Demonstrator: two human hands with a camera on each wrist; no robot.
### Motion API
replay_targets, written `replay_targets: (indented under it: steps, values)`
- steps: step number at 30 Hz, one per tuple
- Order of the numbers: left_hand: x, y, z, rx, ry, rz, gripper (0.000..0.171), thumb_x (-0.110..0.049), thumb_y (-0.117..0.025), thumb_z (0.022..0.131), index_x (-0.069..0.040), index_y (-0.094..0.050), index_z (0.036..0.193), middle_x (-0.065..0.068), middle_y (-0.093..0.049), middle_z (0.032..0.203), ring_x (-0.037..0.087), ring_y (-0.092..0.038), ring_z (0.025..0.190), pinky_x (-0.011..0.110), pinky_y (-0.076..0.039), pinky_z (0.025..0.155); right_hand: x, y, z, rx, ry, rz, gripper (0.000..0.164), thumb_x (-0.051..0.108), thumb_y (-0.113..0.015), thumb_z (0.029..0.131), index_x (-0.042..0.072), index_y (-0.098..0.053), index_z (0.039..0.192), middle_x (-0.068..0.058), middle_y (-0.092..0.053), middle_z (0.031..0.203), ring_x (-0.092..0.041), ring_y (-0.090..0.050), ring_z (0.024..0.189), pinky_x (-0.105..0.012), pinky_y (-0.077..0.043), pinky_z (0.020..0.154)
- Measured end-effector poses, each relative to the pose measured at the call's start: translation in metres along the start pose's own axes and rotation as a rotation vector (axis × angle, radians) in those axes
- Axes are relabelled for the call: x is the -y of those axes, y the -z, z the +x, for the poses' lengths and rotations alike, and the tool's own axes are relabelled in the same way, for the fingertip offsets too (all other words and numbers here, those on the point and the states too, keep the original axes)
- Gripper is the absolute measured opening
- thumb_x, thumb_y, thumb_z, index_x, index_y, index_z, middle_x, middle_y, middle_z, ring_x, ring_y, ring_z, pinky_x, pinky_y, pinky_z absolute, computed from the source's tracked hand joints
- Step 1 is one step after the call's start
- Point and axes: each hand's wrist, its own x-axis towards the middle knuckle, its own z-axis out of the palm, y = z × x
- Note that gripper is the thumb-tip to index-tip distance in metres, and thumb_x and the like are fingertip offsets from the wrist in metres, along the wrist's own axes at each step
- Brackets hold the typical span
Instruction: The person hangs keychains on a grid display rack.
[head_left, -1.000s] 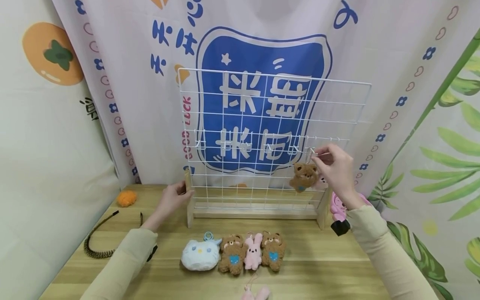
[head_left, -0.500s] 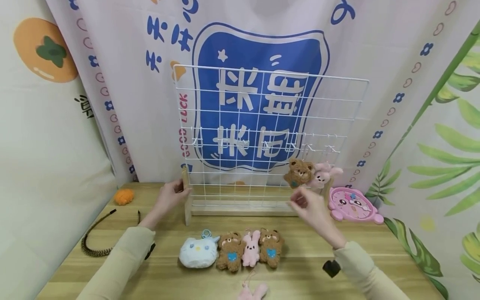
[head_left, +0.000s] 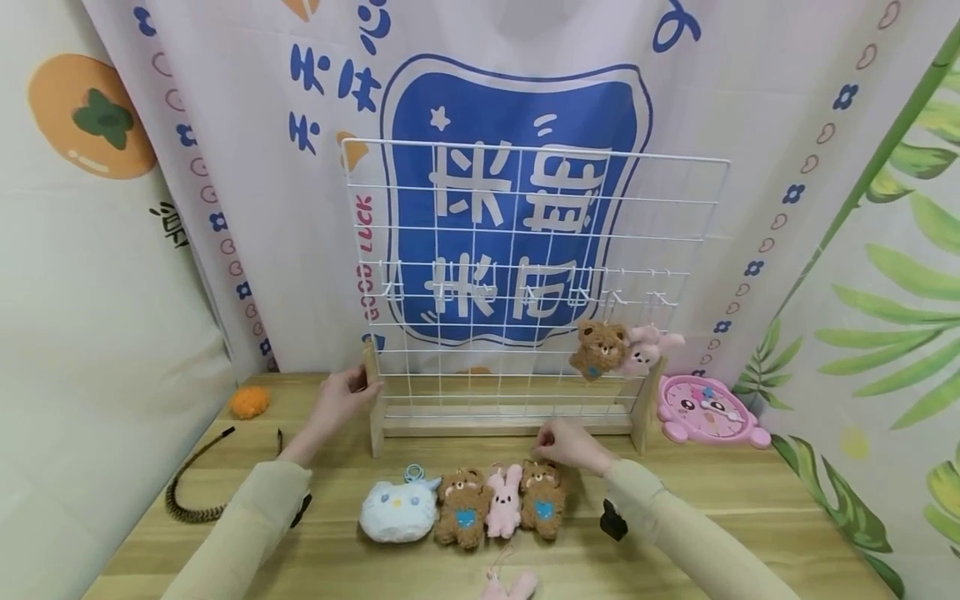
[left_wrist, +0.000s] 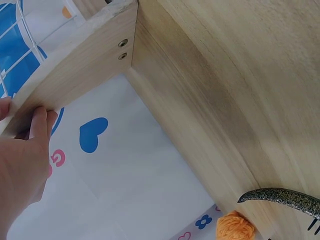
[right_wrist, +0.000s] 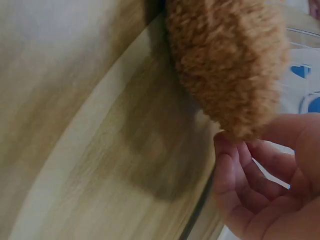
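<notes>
My left hand (head_left: 343, 398) grips the left wooden post (head_left: 372, 400) of a white wire grid rack (head_left: 525, 158); the left wrist view shows fingers curled behind that post (left_wrist: 75, 80). My right hand (head_left: 572, 443) is down at the head end of the rightmost brown bear plush (head_left: 543, 504) on the table. In the right wrist view, thumb and fingertips pinch at the tip of the brown fuzzy bear (right_wrist: 225, 65). Left of it lie a pink bunny plush (head_left: 504, 504), another brown bear (head_left: 461, 512) and a white-blue plush (head_left: 399, 512). On the rack hang a bear (head_left: 602, 350) and a pink bunny (head_left: 641, 354).
White hooks (head_left: 532, 296) line the grid's middle. A pink clock (head_left: 708, 408) lies right of the rack. An orange fuzzy ball (head_left: 249, 402) and a dark headband (head_left: 183, 500) lie at the left. Another pink plush (head_left: 513, 586) is cut off at the front edge.
My right hand has left the hook at the rack's right side and come down leftward to the rightmost bear on the table. The left hand stays on the post.
</notes>
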Motion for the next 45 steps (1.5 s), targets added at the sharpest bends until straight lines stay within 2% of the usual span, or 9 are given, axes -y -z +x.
replay_targets:
  steps: [4,8,12,15,20,25,29,39,45]
  values:
    - [0.001,-0.001,0.0,0.006,0.003,0.013,0.033,-0.018,-0.064,0.097,0.009,-0.064,0.116,0.028,-0.07,0.111,0.031,-0.068,0.096,0.028,-0.059,0.076,0.0,-0.005,0.004,0.036,-0.02,-0.045,0.01,0.006,-0.072,0.086,0.004,-0.075,0.076,-0.004,-0.071,0.068,-0.006,-0.05,0.053,-0.018,-0.042,0.052]
    - [0.0,-0.001,0.0,0.007,0.007,0.001,0.035,-0.017,-0.063,0.097,0.01,-0.062,0.119,0.03,-0.069,0.115,0.036,-0.068,0.101,0.037,-0.061,0.082,0.0,-0.008,0.007,0.03,-0.022,-0.085,0.015,0.004,-0.073,0.085,0.006,-0.074,0.071,-0.003,-0.07,0.065,-0.005,-0.051,0.053,-0.02,-0.045,0.052]
    - [0.0,0.0,0.001,0.003,0.009,-0.014,0.037,-0.016,-0.063,0.097,0.012,-0.06,0.122,0.032,-0.067,0.119,0.04,-0.067,0.107,0.044,-0.061,0.087,0.0,-0.008,0.008,0.037,0.009,-0.094,0.022,0.002,-0.071,0.086,0.007,-0.072,0.065,-0.003,-0.067,0.059,-0.004,-0.044,0.049,-0.018,-0.039,0.051]
    - [0.001,0.0,0.0,0.005,0.013,-0.012,0.038,-0.017,-0.063,0.098,0.011,-0.06,0.123,0.032,-0.066,0.12,0.041,-0.067,0.108,0.044,-0.06,0.088,0.0,-0.007,0.007,0.047,0.037,-0.093,0.023,0.001,-0.069,0.086,0.006,-0.071,0.064,-0.003,-0.064,0.057,-0.004,-0.038,0.048,-0.017,-0.034,0.052]
    - [0.0,0.0,0.0,0.006,0.008,-0.005,0.035,-0.017,-0.063,0.097,0.01,-0.062,0.119,0.031,-0.068,0.117,0.039,-0.068,0.105,0.042,-0.061,0.086,0.0,-0.002,0.004,0.021,0.058,-0.069,0.017,0.0,-0.065,0.085,0.006,-0.069,0.07,-0.001,-0.062,0.06,-0.004,-0.04,0.051,-0.017,-0.034,0.052]
    - [-0.001,0.0,-0.001,0.0,-0.007,-0.014,0.032,-0.015,-0.064,0.097,0.011,-0.063,0.116,0.032,-0.068,0.115,0.039,-0.069,0.102,0.041,-0.062,0.083,0.004,0.011,-0.001,-0.024,0.042,0.034,0.009,0.001,-0.064,0.084,0.006,-0.063,0.078,-0.002,-0.063,0.069,-0.004,-0.049,0.058,-0.018,-0.041,0.053]
    - [-0.002,0.0,-0.001,0.005,-0.006,-0.017,0.034,-0.015,-0.063,0.097,0.011,-0.062,0.119,0.032,-0.067,0.117,0.041,-0.068,0.105,0.043,-0.061,0.086,0.007,0.023,-0.007,-0.055,0.061,0.096,0.008,0.0,-0.066,0.084,0.006,-0.062,0.08,-0.004,-0.069,0.076,-0.003,-0.056,0.064,-0.018,-0.048,0.056]
    - [-0.001,0.0,0.0,0.014,0.0,-0.028,0.039,-0.016,-0.063,0.098,0.012,-0.059,0.124,0.033,-0.065,0.122,0.043,-0.066,0.111,0.046,-0.06,0.091,0.026,0.057,-0.035,-0.137,0.106,0.155,0.008,0.001,-0.07,0.085,0.008,-0.065,0.082,-0.006,-0.074,0.082,-0.001,-0.065,0.072,-0.016,-0.056,0.066]
    - [-0.001,0.0,-0.001,0.006,-0.007,-0.025,0.036,-0.016,-0.063,0.097,0.011,-0.061,0.121,0.032,-0.067,0.119,0.042,-0.067,0.107,0.044,-0.061,0.088,0.042,0.08,-0.049,-0.256,0.129,0.116,0.01,0.002,-0.072,0.084,0.008,-0.066,0.082,-0.005,-0.074,0.082,-0.002,-0.067,0.072,-0.017,-0.058,0.066]
